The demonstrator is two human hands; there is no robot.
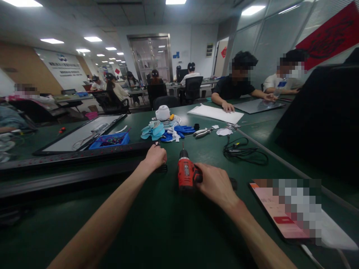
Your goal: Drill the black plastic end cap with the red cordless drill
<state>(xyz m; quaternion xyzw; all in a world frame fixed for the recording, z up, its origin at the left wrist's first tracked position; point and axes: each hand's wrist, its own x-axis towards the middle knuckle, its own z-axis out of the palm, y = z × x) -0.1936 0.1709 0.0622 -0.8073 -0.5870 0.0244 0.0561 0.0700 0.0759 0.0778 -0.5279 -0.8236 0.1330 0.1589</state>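
My right hand [214, 183] is wrapped round the black grip of a red cordless drill [185, 172] that lies on the green table [157, 224], its bit pointing away from me. To the drill's left, my left hand [155, 156] is closed at the end of a long black frame [70, 158], pinching a small dark piece I cannot make out. A black part [162, 169] lies just under that hand.
A blue tray [110, 141] of small parts, blue gloves [182, 130], a white fan [164, 114], pliers [202, 132] and a coiled black cable [244, 151] lie beyond. A phone [283, 209] rests at right beside a large black panel [322, 119]. Two people work opposite.
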